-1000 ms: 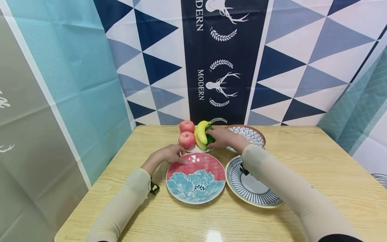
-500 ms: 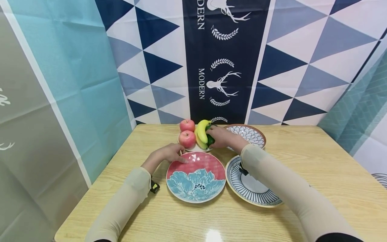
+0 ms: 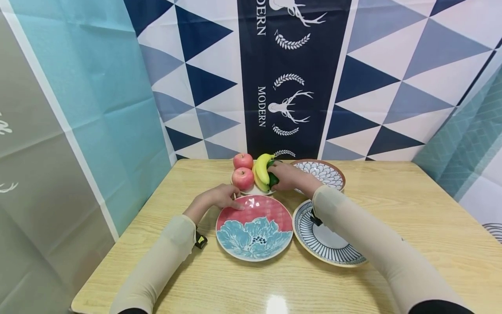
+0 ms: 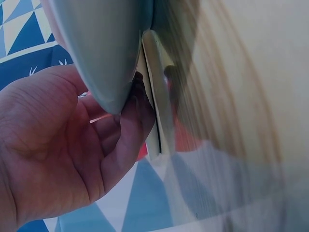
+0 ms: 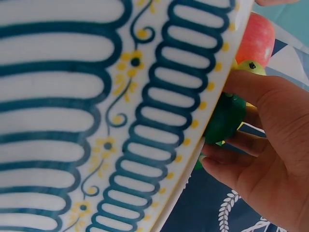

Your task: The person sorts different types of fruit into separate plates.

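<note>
Right hand [image 3: 288, 178] is wrapped round a dark green fruit [image 3: 273, 179] on the small white plate [image 3: 255, 192] at the back of the surface [image 3: 412, 226], fingers curled over it; only a sliver of green shows from the head view, w/ more of it in the right wrist view [image 5: 224, 118]. Can't tell what fruit it is. Banana [image 3: 262, 169] just beside it, two apples [image 3: 242, 177] to the left. Left hand [image 3: 219, 198] rests on the far rim of the pink flower plate [image 3: 254, 229], fingers relaxed, gripping nothing. Left wrist view is mostly blur: palm & plate edge only. Striped plate [image 3: 325, 240] partly hidden under the right sleeve; patterned bowl [image 3: 325, 173] cut off behind the right hand.
</note>
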`<state>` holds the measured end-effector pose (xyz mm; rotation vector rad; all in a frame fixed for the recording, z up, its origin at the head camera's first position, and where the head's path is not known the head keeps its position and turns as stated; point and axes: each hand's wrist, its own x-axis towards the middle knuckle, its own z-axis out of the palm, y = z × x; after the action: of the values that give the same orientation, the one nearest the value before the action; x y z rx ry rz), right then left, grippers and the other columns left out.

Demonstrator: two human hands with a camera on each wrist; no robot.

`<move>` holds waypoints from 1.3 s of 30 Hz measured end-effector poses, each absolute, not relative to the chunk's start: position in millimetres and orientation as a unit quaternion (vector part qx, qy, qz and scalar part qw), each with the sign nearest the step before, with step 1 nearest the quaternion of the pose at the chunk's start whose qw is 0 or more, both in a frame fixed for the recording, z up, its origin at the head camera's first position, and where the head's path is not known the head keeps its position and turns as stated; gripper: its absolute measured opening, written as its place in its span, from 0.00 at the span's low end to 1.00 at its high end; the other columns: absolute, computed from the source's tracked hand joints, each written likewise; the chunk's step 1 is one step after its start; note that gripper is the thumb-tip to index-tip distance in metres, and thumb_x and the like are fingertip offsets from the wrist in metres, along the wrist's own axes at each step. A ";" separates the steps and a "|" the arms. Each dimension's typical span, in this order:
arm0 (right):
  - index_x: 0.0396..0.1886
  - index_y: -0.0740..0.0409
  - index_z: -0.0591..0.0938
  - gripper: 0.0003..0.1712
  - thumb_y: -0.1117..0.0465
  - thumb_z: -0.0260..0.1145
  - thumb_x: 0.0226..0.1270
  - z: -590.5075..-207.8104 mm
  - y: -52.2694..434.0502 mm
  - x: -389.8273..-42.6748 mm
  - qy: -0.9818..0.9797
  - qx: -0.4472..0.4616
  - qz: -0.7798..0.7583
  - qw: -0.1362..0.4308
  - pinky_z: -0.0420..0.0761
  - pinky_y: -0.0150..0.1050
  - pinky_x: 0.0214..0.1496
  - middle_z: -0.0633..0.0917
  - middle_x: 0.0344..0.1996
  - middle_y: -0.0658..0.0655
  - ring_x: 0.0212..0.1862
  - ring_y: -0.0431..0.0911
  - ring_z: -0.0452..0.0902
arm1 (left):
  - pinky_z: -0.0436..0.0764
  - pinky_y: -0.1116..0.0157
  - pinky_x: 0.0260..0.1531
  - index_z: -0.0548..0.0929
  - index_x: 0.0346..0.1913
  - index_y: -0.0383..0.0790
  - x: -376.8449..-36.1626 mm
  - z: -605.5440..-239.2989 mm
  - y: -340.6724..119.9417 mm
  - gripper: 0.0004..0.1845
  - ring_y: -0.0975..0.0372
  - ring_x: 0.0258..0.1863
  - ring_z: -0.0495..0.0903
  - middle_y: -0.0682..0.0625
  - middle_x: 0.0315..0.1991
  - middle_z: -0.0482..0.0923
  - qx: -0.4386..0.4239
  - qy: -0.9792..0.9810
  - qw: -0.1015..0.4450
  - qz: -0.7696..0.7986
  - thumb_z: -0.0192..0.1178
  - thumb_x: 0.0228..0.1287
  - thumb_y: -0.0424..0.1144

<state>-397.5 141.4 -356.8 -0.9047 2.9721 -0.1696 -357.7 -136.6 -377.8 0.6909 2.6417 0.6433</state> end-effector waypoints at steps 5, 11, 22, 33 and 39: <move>0.69 0.60 0.79 0.35 0.56 0.79 0.65 -357.7 143.7 -396.7 0.955 -0.288 -0.072 0.011 0.78 0.53 0.67 0.79 0.61 0.63 0.57 0.54 0.77 | 0.79 0.65 0.37 0.80 0.43 0.42 -358.6 -377.5 -136.6 0.15 0.57 0.39 0.78 0.48 0.39 0.80 0.247 0.927 0.169 0.224 0.75 0.67 0.46; 0.68 0.60 0.80 0.34 0.56 0.79 0.65 -356.3 145.6 -393.4 0.953 -0.290 -0.085 0.004 0.79 0.52 0.66 0.80 0.61 0.63 0.57 0.55 0.76 | 0.80 0.65 0.37 0.80 0.43 0.42 -360.4 -378.5 -136.8 0.15 0.57 0.39 0.78 0.48 0.39 0.80 0.252 0.926 0.167 0.225 0.75 0.67 0.46; 0.69 0.59 0.80 0.34 0.56 0.77 0.64 -345.5 152.4 -381.2 0.954 -0.281 -0.103 -0.009 0.83 0.51 0.61 0.77 0.62 0.63 0.54 0.54 0.77 | 0.80 0.65 0.37 0.80 0.44 0.42 -359.5 -378.4 -136.8 0.17 0.57 0.39 0.78 0.49 0.39 0.80 0.250 0.931 0.162 0.214 0.75 0.67 0.48; 0.68 0.60 0.80 0.34 0.59 0.77 0.62 -330.2 165.2 -367.6 0.948 -0.293 -0.116 -0.041 0.83 0.51 0.56 0.78 0.61 0.63 0.53 0.55 0.77 | 0.79 0.64 0.39 0.81 0.45 0.42 -357.5 -376.8 -136.2 0.15 0.57 0.40 0.77 0.49 0.39 0.80 0.250 0.928 0.162 0.223 0.75 0.67 0.46; 0.68 0.60 0.80 0.34 0.59 0.78 0.63 -327.5 167.8 -359.1 0.946 -0.296 -0.122 -0.045 0.83 0.53 0.58 0.78 0.62 0.64 0.55 0.57 0.76 | 0.79 0.64 0.38 0.81 0.45 0.42 -357.5 -378.0 -136.4 0.15 0.57 0.40 0.77 0.49 0.39 0.80 0.248 0.928 0.163 0.224 0.75 0.67 0.46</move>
<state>-359.1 167.8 -327.5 -0.9566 3.0613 -0.3946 -357.5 -136.4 -378.0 0.7072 2.6472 0.6382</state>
